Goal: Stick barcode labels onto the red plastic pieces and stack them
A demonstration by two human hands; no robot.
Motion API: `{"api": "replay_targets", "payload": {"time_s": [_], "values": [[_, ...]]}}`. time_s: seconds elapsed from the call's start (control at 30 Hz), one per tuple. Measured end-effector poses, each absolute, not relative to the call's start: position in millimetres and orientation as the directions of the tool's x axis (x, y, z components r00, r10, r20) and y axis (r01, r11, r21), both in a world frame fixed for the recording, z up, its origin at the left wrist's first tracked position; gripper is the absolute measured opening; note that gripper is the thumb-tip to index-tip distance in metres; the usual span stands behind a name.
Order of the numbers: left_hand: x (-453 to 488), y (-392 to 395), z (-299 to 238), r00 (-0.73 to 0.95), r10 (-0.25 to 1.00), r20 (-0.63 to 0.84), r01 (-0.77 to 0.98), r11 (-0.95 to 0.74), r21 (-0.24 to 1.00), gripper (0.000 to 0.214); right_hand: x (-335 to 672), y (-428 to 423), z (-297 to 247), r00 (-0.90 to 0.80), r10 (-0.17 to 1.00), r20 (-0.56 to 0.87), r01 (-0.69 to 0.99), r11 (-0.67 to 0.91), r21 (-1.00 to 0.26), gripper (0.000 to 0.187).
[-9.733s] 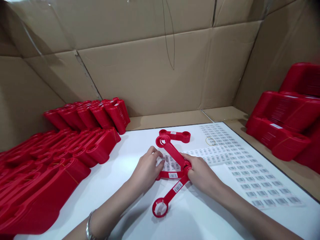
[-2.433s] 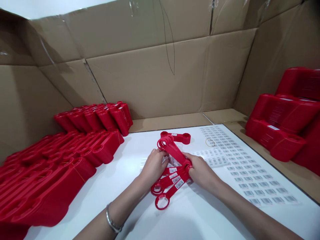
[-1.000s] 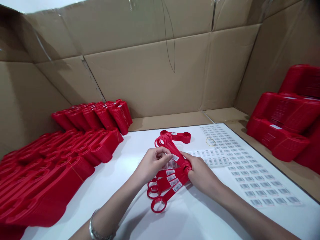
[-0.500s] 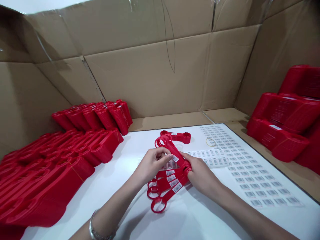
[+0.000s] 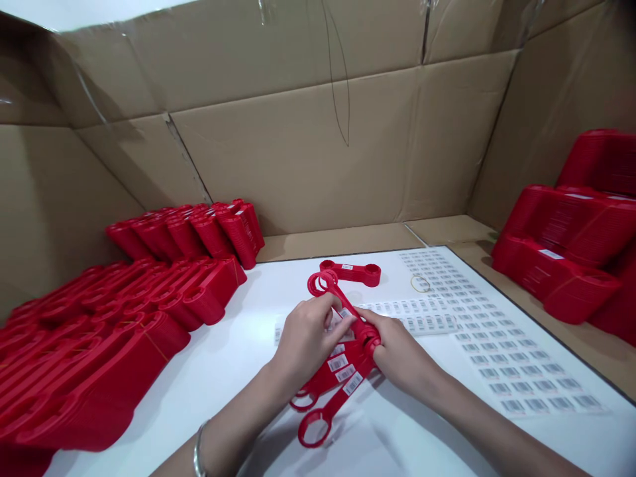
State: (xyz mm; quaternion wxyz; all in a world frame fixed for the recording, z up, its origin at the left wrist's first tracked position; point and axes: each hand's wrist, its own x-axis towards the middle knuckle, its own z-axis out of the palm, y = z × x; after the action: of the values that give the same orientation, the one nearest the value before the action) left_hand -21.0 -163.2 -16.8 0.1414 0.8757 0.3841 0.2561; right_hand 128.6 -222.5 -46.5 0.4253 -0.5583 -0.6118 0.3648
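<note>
Several flat red plastic strips with ring-shaped ends (image 5: 342,379) are fanned out in front of me, barcode stickers showing on them. My right hand (image 5: 397,348) is closed around their gathered right ends, thumb and fingers pinching the stack. Over the upper strips, my left hand (image 5: 312,331) has its thumb and forefinger closed at a strip beside its barcode label (image 5: 345,313). The other left fingers are curled and partly hide the fan. A rubber-banded or stacked bunch of the same red strips (image 5: 351,273) lies just beyond the hands.
Barcode sticker sheets (image 5: 497,331) lie on the white table (image 5: 213,371), with a yellow rubber band (image 5: 421,283) on one. Bundles of red strips pile up at left (image 5: 114,371) and right (image 5: 561,271). A cardboard wall (image 5: 298,152) stands behind.
My left hand has shifted slightly right and down along the upper strips. Fewer ring ends show at the top, and more strips are fanned toward me, partly behind the left hand.
</note>
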Motion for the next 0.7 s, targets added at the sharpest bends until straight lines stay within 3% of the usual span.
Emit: {"api": "replay_targets", "payload": {"time_s": [0.1,0.2,0.27,0.37,0.53,0.63,0.7], "values": [[-19.1,-163.1,-21.8,0.601,0.648,0.469,0.648,-0.738,0.188,0.031,127.2,-223.9,-47.1,-0.039,0.993,0.113,0.340,0.119,-0.933,0.066],[-19.1,-156.1,-24.6,0.575,0.603,0.553,0.658,-0.742,0.126,0.028,125.9,-225.1,-46.9,-0.064,0.994,0.085,0.284,0.100,-0.954,0.064],[-21.6,-148.8,-25.9,0.504,0.631,0.590,0.669,-0.717,0.196,0.024,124.5,-226.0,-46.4,-0.097,0.992,0.080,0.222,0.100,-0.970,0.065],[-29.4,-138.5,-29.6,0.392,0.710,0.585,0.622,-0.673,0.401,0.025,122.7,-227.3,-45.2,-0.154,0.986,0.066,0.124,0.085,-0.989,0.065],[-45.4,-136.1,-41.2,0.327,0.821,0.468,0.367,-0.567,0.738,0.027,125.0,-228.7,-44.4,-0.180,0.984,0.005,-0.051,-0.004,-0.999,0.055],[-54.0,-142.2,-46.9,0.285,0.860,0.424,0.298,-0.500,0.813,0.024,126.5,-230.0,-50.0,-0.118,0.991,-0.062,-0.119,-0.076,-0.990,0.044],[-58.9,-146.0,-49.7,0.290,0.889,0.355,0.300,-0.436,0.848,0.022,125.5,-232.5,-56.2,-0.078,0.984,-0.159,-0.177,-0.171,-0.969,0.048]]}}
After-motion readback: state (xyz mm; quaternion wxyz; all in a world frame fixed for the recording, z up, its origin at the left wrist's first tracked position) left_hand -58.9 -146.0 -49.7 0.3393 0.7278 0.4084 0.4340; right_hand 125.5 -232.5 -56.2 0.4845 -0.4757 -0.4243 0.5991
